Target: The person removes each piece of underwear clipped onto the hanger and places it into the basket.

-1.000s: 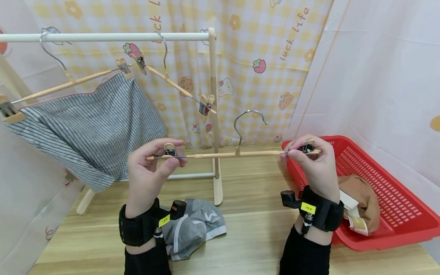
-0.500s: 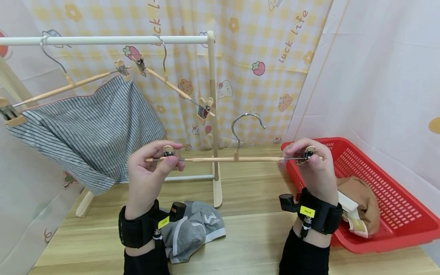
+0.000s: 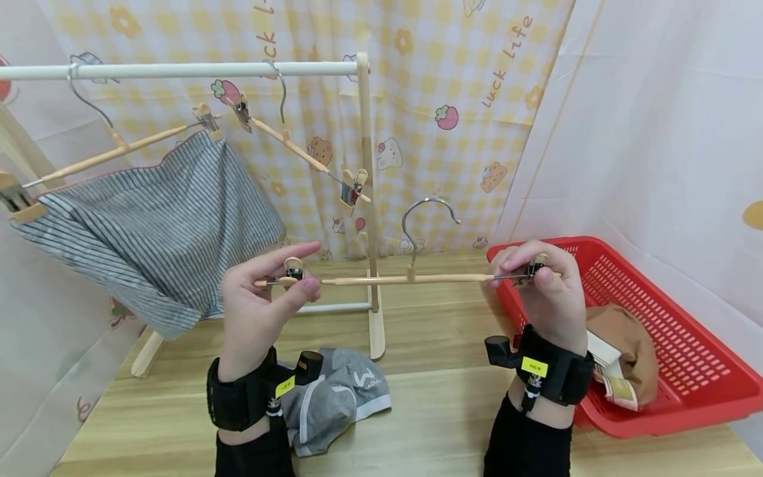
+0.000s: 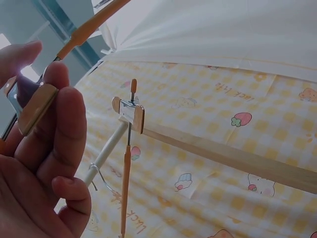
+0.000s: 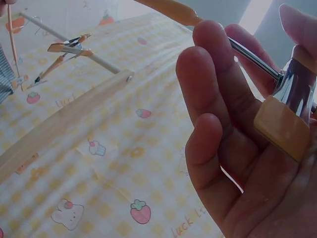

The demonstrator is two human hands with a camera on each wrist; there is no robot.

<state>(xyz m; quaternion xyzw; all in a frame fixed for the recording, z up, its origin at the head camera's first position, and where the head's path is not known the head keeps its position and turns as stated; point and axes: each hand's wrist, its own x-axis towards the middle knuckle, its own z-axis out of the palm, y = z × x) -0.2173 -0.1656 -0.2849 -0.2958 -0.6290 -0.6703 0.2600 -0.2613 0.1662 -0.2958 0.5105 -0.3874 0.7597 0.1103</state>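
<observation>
A wooden clip hanger (image 3: pixel 369 281) with a metal hook is held level in front of me, hook upward. My left hand (image 3: pixel 253 308) holds its left end around the clip (image 3: pixel 293 270), index finger stretched out above and thumb below. In the left wrist view, fingers lie behind that clip's wooden pad (image 4: pixel 37 109). My right hand (image 3: pixel 557 298) holds the other end, thumb beside the right clip (image 3: pixel 535 266) and fingers behind the metal rod. In the right wrist view this clip (image 5: pixel 292 116) sits over the palm. Neither clip has cloth in it.
A rack with a white rail (image 3: pixel 179 70) stands at back left, bearing striped shorts (image 3: pixel 167 225) on one hanger and a bare clip hanger (image 3: pixel 298 151). Grey fabric (image 3: pixel 340 397) lies on the wooden table (image 3: pixel 441 397). A red basket (image 3: pixel 685 331) at right contains brown cloth (image 3: pixel 632 344).
The hanger has come down slightly. My right fingers have shifted on its end, leaving more rod visible beside the right clip. My left index finger has straightened.
</observation>
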